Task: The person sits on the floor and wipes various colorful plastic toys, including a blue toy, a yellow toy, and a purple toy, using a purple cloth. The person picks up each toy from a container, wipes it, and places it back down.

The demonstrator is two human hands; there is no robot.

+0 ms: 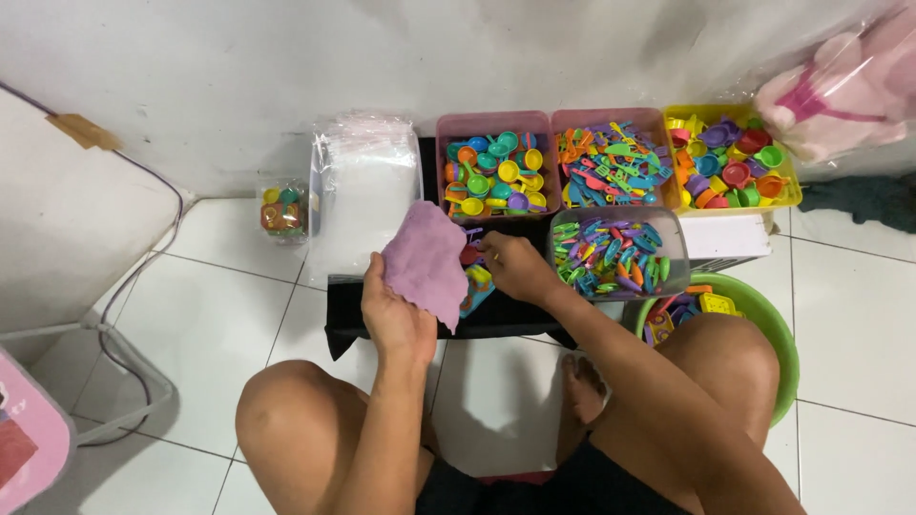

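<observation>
- Two bare knees frame the bottom of the view; one bare foot (584, 386) rests on the white tiled floor (229, 315) between them
- One green basin (775, 329) sits by the right knee, with a few small coloured toys inside
- Two hands are at work over one black mat (506, 315); the left hand (396, 319) is clenched on the lower edge of one purple cloth (426, 262), holding it upright; the right hand (515, 267) pinches something small just beside the cloth, too hidden to name
- One clear tub (620, 253) of mixed coloured plastic pieces stands just right of the right hand
- One white box (727, 238) lies behind that tub
- Three trays line the wall: two pink, the pink tray (493, 172) with round cups and the second pink tray (615, 162) with flat utensils, and one yellow tray (730, 162) with pots
- One stack of clear bags (363, 191) lies left of the trays; one filled packet (283, 210) beyond it
- One pink bagged bundle (840, 86) sits far right
</observation>
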